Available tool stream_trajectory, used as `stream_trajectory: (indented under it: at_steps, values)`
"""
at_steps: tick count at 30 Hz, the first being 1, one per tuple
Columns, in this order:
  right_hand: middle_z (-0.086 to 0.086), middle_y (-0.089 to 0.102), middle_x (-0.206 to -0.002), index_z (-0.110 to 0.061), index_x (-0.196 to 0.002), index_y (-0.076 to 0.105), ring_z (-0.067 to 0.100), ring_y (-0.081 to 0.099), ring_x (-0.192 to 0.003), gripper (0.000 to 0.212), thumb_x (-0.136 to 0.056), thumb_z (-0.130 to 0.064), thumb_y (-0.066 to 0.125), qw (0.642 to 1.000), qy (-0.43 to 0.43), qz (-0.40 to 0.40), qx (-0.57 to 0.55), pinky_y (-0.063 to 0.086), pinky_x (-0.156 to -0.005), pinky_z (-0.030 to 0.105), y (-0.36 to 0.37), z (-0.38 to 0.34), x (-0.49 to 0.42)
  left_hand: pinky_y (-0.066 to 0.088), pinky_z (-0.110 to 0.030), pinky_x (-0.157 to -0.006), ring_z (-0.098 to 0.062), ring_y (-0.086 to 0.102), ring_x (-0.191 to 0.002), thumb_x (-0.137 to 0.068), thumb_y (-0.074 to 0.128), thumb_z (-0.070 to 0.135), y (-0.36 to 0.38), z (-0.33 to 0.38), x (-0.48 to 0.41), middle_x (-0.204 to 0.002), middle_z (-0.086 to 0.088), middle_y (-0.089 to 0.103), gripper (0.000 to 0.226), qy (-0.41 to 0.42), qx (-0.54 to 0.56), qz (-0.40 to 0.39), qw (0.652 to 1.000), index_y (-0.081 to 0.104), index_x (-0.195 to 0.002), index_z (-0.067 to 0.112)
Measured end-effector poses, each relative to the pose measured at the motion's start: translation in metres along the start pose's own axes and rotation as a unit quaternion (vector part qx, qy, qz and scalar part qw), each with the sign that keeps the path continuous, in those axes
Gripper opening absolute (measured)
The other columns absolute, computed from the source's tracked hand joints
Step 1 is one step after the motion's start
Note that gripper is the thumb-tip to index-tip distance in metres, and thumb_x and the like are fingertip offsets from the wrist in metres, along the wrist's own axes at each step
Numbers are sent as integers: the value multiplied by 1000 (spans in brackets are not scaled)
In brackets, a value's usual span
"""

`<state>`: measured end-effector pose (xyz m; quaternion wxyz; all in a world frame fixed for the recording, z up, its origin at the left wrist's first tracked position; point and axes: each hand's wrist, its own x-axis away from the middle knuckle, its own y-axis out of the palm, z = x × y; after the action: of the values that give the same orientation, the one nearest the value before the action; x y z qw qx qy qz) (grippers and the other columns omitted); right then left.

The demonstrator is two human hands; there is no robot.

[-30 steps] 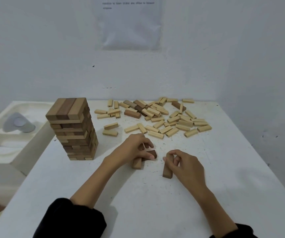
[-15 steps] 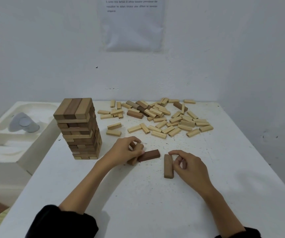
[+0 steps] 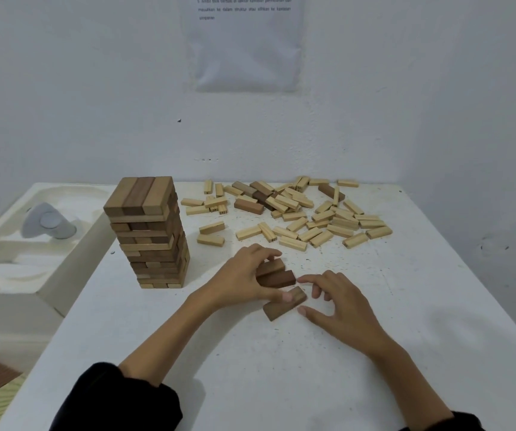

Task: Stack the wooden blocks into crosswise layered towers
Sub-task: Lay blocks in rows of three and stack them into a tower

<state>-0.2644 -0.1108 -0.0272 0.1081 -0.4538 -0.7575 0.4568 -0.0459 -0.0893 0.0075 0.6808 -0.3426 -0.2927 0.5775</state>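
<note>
Brown block (image 3: 274,310) now turned against dark blocks (image 3: 277,279); left hand (image 3: 244,276) grips those; right hand (image 3: 339,304) released, fingers spread.

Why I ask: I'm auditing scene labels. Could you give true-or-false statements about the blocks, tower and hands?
1. The tall wooden block tower stands left of both hands. True.
2. Its top layer has two blocks. False: three lie side by side.
3. The left hand grips dark brown wooden blocks on the white table. True.
4. The right hand lifts a block high. False: its fingers hover open beside a single brown wooden block on the table.
</note>
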Motion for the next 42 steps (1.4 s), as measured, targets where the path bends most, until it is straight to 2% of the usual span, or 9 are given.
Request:
stream_trajectory:
  at_steps: [4,11,16,21,28,31,34,37,42]
  values:
    - [-16,54,-83,-44,-105,55,7,49,-83,32,-78,-26,54,998,6,9,-64,36,-64,11,-4,10,0,39,-31,-100,-9,39,-116,-70,77,50,4,-3,7,-125,9,42,85,33,-6,-25,999,35,-140,29]
    - [-12,53,-85,-30,-106,64,7,48,-83,29,-82,-14,57,996,21,77,-27,36,-69,12,7,15,0,36,-29,-104,-8,39,-120,-78,75,34,-7,-2,6,-133,8,45,80,67,1,-74,995,30,-144,28]
    - [-2,56,-99,-18,-110,69,17,49,-91,40,-75,-19,51,983,41,136,118,40,-71,32,17,11,6,9,-36,-118,-17,1,-145,-74,51,70,-5,-5,29,-158,-2,-1,108,-37,-99,-79,991,0,-151,16]
    - [5,65,-100,-14,-100,72,17,43,-95,43,-67,-15,44,948,-10,199,247,52,-68,38,38,-10,10,-17,-45,-114,-17,-30,-139,-51,4,93,12,-8,52,-152,-6,-32,130,-73,-160,-138,975,-25,-145,8]
    - [4,68,-97,-12,-98,72,23,62,-85,44,-59,-10,52,945,-12,164,281,51,-70,39,36,-19,7,-14,-45,-115,-17,-22,-142,-68,16,81,21,-4,47,-155,-4,-25,113,-55,-191,-120,973,-20,-147,9]
    - [-4,60,-112,-23,-120,62,18,53,-99,53,-73,-25,39,987,41,106,114,41,-81,37,19,-9,0,-9,-38,-115,-13,-12,-143,-66,19,84,14,-11,47,-157,1,-13,114,-39,-178,-98,978,-13,-149,13]
    - [-18,41,-129,-42,-133,35,5,31,-117,61,-73,-55,39,996,52,-12,-76,27,-97,27,2,-1,-7,0,-30,-114,-9,-1,-141,-71,49,79,5,-20,43,-156,7,2,112,-24,-103,-64,992,-4,-151,20]
    - [-32,31,-130,-48,-134,26,-4,21,-120,80,-64,-69,57,994,32,-82,-69,20,-100,26,-3,1,-19,9,-28,-112,-4,10,-136,-73,68,59,1,-21,39,-149,14,19,104,-8,-21,-31,999,5,-150,29]
    - [-29,38,-123,-54,-125,30,-1,28,-114,73,-58,-78,49,996,0,-90,-14,27,-102,38,5,0,-26,26,-36,-108,-3,28,-123,-74,66,55,5,-20,34,-134,16,38,79,31,13,-6,999,31,-142,35]
